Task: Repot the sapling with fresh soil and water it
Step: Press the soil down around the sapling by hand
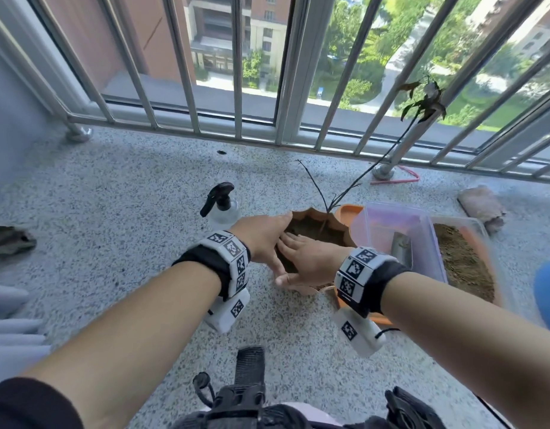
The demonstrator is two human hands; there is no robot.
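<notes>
I see both hands flat on soil (310, 232) in terracotta pot (313, 216): left hand (261, 236) and right hand (310, 258) spread; sapling (326, 199) upright just beyond; spray bottle (222, 205) behind left hand, clear tub (397, 224) crowding right

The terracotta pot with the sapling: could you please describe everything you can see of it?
The terracotta pot is brown-orange clay with a scalloped rim, standing upright on the speckled floor. Dark soil fills it, and a thin, nearly bare sapling rises from it. The left hand and right hand lie flat on the soil.
</notes>
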